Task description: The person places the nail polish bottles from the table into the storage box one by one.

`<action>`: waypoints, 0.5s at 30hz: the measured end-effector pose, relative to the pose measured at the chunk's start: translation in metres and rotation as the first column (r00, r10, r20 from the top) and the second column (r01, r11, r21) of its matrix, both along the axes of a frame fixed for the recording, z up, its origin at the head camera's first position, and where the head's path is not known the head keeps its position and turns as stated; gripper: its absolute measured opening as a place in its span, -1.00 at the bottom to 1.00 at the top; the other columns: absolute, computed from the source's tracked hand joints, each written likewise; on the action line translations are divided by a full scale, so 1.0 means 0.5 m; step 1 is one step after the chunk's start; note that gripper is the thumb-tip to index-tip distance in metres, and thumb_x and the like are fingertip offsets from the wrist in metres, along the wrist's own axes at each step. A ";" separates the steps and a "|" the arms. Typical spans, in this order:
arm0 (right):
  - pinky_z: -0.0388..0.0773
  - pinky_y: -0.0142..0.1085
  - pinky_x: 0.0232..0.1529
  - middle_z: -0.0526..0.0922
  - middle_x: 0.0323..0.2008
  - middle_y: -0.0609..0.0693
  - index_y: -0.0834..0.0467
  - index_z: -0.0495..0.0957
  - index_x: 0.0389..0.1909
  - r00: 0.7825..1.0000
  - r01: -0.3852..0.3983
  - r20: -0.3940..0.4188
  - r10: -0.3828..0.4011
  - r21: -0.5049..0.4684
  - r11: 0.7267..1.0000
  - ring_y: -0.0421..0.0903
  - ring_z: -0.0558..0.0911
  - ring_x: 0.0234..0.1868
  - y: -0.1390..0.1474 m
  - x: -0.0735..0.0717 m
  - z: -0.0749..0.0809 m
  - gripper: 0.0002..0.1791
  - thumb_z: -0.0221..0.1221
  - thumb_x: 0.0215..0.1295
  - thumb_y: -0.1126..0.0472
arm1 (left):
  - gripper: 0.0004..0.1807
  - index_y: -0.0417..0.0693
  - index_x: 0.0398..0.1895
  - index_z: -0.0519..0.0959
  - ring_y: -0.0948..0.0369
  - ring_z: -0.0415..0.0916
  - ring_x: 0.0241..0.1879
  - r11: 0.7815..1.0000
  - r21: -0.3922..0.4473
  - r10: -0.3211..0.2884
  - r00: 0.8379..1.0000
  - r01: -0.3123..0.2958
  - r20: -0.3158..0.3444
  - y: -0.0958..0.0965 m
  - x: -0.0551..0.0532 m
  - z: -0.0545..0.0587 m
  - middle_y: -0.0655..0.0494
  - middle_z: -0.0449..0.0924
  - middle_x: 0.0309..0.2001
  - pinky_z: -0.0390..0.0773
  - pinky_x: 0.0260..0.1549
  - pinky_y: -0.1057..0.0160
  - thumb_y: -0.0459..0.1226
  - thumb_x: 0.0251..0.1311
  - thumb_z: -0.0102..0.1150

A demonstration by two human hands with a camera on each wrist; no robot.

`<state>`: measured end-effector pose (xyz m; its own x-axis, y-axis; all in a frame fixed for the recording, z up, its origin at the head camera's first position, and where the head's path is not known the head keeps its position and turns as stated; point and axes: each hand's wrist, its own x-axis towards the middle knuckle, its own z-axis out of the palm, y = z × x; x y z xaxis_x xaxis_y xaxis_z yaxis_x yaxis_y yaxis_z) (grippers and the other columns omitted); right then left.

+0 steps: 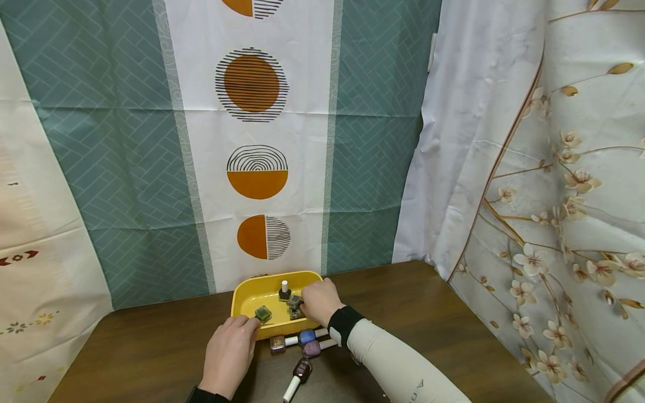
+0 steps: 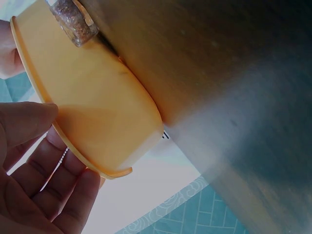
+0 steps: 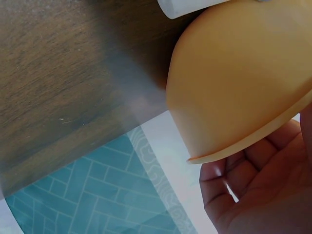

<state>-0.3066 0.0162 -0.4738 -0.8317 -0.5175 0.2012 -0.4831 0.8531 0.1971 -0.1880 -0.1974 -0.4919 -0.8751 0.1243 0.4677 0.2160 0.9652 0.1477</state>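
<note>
A yellow tray (image 1: 272, 331) stands on the table against the curtain. My left hand (image 1: 229, 351) grips its front left rim, the thumb (image 2: 29, 119) on the outer side and the other fingers beyond the edge. A green nail polish bottle (image 1: 262, 313) lies inside, right by those fingertips. My right hand (image 1: 321, 301) reaches over the tray's right side, its fingertips pinching a dark glittery nail polish bottle (image 1: 294, 301). Another dark bottle (image 1: 296, 314) lies just below it. Behind them a black bottle with a white cap (image 1: 284, 290) stands upright in the tray.
In front of the tray lie a gold glitter bottle (image 1: 277, 344), a blue bottle (image 1: 307, 336) and a purple bottle (image 1: 312, 349). Nearer me is a dark maroon bottle (image 1: 302, 370) on the wooden table (image 1: 403, 313). Patterned curtains (image 1: 373, 168) hang behind and to the sides.
</note>
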 end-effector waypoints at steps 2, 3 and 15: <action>0.33 -0.23 -0.29 0.60 -0.60 -0.19 -0.08 0.67 -0.56 1.000 0.002 -0.001 -0.002 0.000 1.000 -0.17 0.56 -0.49 0.000 -0.001 -0.002 -0.62 0.47 0.44 -0.10 | -0.88 -0.02 -0.22 0.80 0.11 0.53 -0.31 1.000 0.001 -0.002 1.000 0.002 -0.002 0.000 0.000 0.000 0.16 0.63 -0.36 0.64 -0.23 0.01 -0.35 0.28 0.60; 0.33 -0.23 -0.29 0.60 -0.59 -0.19 -0.08 0.67 -0.55 1.000 0.003 -0.001 -0.003 0.001 1.000 -0.17 0.56 -0.49 0.000 -0.002 -0.003 -0.63 0.47 0.44 -0.11 | -0.88 -0.02 -0.23 0.80 0.11 0.53 -0.31 1.000 0.001 -0.003 1.000 0.003 -0.004 0.000 0.000 0.001 0.16 0.63 -0.36 0.64 -0.23 0.01 -0.35 0.28 0.60; 0.29 -0.25 -0.31 0.64 -0.56 -0.18 -0.07 0.72 -0.50 1.000 0.003 -0.024 -0.003 -0.001 1.000 -0.17 0.57 -0.48 -0.001 0.003 0.001 -0.66 0.48 0.43 -0.12 | -0.88 -0.01 -0.23 0.79 0.12 0.50 -0.33 1.000 -0.002 -0.002 1.000 0.002 0.007 -0.001 0.000 0.001 0.16 0.62 -0.37 0.62 -0.25 0.03 -0.34 0.28 0.60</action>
<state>-0.3050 0.0158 -0.4734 -0.8283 -0.5147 0.2215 -0.4754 0.8547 0.2083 -0.1878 -0.1980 -0.4915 -0.8782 0.1269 0.4612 0.2170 0.9649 0.1477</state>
